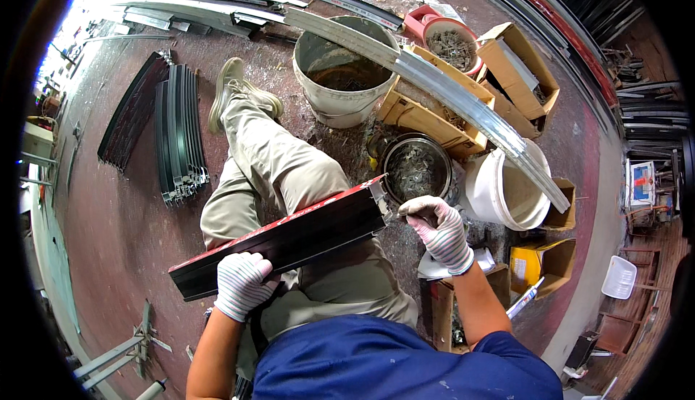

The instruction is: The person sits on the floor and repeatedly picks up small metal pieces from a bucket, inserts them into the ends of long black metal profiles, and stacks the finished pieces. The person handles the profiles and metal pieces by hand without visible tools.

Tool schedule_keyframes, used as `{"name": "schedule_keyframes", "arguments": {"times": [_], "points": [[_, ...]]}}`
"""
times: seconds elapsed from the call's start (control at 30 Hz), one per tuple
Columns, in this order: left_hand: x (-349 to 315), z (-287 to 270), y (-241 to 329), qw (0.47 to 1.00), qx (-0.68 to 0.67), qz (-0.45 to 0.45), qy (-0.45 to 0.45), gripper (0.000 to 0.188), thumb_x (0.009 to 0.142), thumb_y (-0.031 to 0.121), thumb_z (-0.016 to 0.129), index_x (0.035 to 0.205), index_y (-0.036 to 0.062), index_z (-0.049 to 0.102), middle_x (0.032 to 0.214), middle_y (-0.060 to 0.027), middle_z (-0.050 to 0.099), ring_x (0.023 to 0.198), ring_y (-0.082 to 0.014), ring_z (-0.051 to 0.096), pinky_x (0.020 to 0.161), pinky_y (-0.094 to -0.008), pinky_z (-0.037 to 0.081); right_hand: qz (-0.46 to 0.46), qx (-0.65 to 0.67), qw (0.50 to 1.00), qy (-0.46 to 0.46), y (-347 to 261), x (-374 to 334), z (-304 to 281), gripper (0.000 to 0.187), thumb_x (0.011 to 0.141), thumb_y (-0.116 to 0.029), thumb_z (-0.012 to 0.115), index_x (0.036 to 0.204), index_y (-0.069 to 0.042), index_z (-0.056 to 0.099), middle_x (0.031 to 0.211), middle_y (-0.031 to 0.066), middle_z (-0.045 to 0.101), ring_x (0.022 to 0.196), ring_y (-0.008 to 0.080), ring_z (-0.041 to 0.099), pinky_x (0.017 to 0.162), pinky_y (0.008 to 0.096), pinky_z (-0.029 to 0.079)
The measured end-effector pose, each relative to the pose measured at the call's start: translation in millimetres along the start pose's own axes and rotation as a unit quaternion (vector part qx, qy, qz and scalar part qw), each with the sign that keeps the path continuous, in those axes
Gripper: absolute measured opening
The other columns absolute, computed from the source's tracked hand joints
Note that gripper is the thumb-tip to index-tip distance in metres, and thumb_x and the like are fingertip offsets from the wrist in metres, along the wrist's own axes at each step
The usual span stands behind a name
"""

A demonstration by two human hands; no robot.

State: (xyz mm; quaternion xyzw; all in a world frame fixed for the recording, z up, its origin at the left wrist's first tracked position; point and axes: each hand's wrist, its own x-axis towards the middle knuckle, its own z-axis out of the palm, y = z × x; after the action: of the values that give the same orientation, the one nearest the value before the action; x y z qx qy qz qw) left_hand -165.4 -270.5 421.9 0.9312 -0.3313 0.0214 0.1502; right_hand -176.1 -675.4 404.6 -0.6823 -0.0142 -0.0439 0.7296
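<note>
A long black metal profile [289, 237] with a red edge lies across my lap, slanting up to the right. My left hand [242, 284], in a white striped glove, grips its lower left part. My right hand [438, 230], also gloved, is at the profile's right end, fingers pinched on a small part that I cannot make out. Just beyond that end sits a round metal bowl [416, 168] full of small metal pieces.
A dirty bucket [344, 74] and a white bucket [507, 190] stand ahead, with a long silver profile [434, 85] laid over them. Cardboard boxes [517, 70] of hardware sit right. A stack of dark profiles [177, 136] lies left on the reddish floor.
</note>
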Motion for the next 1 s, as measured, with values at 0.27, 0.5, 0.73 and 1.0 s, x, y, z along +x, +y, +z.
{"name": "schedule_keyframes", "arguments": {"times": [0.27, 0.5, 0.73, 1.0], "points": [[0.1, -3.0, 0.1, 1.0, 0.0, 0.005, -0.011, 0.031, 0.066, 0.027, 0.083, 0.069, 0.0146, 0.054, 0.066, -0.0067, 0.052, 0.06, -0.03, 0.059, 0.055, -0.0446, 0.046, -0.147, -0.199, 0.961, -0.125, -16.4, 10.4, 6.5, 0.032, 0.084, 0.015, 0.071, 0.108, -0.006, 0.07, 0.102, 0.0124, 0.072, 0.092, 0.0269, 0.073, 0.083, 0.0349, 0.059], [-0.9, -1.4, 0.1, 1.0, -0.002, 0.001, -0.007, 0.031, 0.066, 0.026, 0.083, 0.069, 0.0145, 0.054, 0.066, -0.0065, 0.052, 0.061, -0.0291, 0.059, 0.056, -0.0439, 0.046, -0.199, -0.289, 0.922, -0.166, -24.9, 21.4, 5.0, 0.033, 0.075, 0.007, 0.081, 0.103, -0.008, 0.073, 0.099, 0.0083, 0.073, 0.094, 0.0292, 0.07, 0.083, 0.0393, 0.057], [-0.4, -2.9, 0.2, 1.0, 0.001, 0.0, -0.014, 0.031, 0.067, 0.027, 0.082, 0.069, 0.0146, 0.054, 0.066, -0.0062, 0.052, 0.062, -0.0289, 0.059, 0.056, -0.0438, 0.046, -0.165, -0.311, 0.92, -0.172, -26.3, 23.5, -1.0, 0.028, 0.075, 0.001, 0.082, 0.1, -0.009, 0.074, 0.095, 0.0079, 0.073, 0.088, 0.0306, 0.069, 0.079, 0.041, 0.056], [-0.9, -0.6, 0.0, 1.0, 0.009, 0.0, -0.009, 0.03, 0.068, 0.028, 0.082, 0.069, 0.0147, 0.054, 0.067, -0.0062, 0.053, 0.062, -0.0289, 0.06, 0.056, -0.0441, 0.047, -0.216, -0.394, 0.868, -0.212, -42.5, 31.2, 1.3, 0.028, 0.075, -0.002, 0.082, 0.101, -0.009, 0.073, 0.096, 0.0078, 0.073, 0.089, 0.0322, 0.069, 0.078, 0.0423, 0.056]]}}
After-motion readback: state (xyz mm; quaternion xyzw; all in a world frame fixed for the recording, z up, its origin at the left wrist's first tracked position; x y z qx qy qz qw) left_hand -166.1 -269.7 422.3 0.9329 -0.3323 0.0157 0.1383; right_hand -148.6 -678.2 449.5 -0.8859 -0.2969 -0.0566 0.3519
